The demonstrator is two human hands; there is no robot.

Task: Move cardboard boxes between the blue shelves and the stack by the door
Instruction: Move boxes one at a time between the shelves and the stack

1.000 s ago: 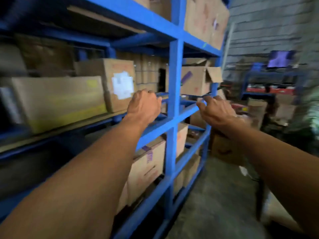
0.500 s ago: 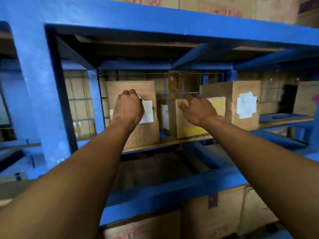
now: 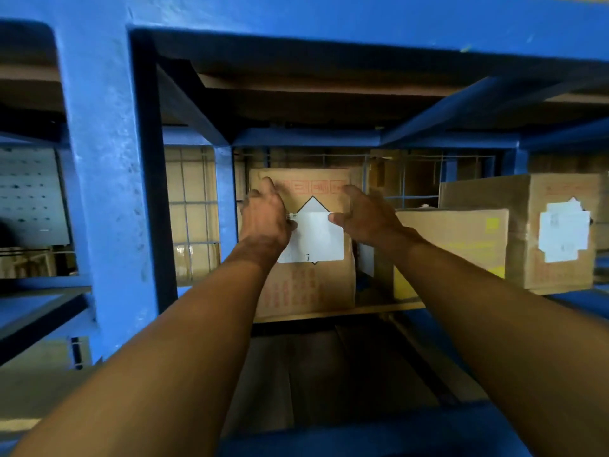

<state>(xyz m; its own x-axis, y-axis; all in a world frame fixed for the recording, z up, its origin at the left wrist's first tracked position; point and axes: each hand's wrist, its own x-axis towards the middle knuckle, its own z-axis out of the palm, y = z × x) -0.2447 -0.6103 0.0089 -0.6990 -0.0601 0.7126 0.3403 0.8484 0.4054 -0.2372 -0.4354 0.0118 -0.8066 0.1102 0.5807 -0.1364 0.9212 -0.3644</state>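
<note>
A brown cardboard box (image 3: 309, 285) with red print and a white label stands at the back of the blue shelves (image 3: 108, 179), on a wooden board. My left hand (image 3: 265, 219) is curled over the box's upper left edge. My right hand (image 3: 365, 216) wraps its upper right edge, thumb resting on the label. Both forearms reach in over the front beam (image 3: 362, 440). The box's lower half is in plain sight; its back is hidden.
To the right on the same level sit a low box with yellow markings (image 3: 454, 245) and a taller box with a torn white label (image 3: 557, 232). A wire mesh (image 3: 194, 209) closes the back. A thick blue upright stands at the left, a beam overhead.
The view has swung from the aisle to face this shelf bay and come closer. Both hands have moved inward from open air onto the two sides of the labelled box.
</note>
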